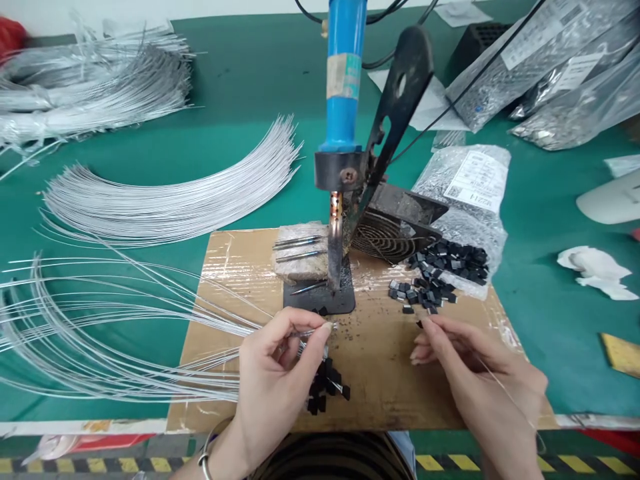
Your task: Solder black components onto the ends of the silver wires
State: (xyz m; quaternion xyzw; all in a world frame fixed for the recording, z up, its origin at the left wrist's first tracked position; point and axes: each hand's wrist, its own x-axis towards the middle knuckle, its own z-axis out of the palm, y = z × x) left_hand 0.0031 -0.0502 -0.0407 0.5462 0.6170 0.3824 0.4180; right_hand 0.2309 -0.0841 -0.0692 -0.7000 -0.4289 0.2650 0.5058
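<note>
My left hand (283, 363) is closed in a pinch on a thin white wire, whose bare-looking end (335, 326) pokes out past the fingertips. Under and behind that hand run several more white wires (200, 383), with a cluster of black end pieces (327, 383) just below the fingers. My right hand (475, 377) pinches a small black piece (420, 324) between thumb and forefinger. A thin strand (503, 387) passes across the same hand toward the wrist. Between the hands and farther back, a blue-handled soldering iron (345, 87) stands tip down in a black clamp (337, 171).
Loose black pieces (425, 293) spill from a plastic bag (465, 180) onto the cardboard (390, 387). A small fan (390, 233) sits behind the iron. Spare tips (300, 243) rest on a whitish block (300, 269). A wire bundle (170, 207) lies on the green mat at left.
</note>
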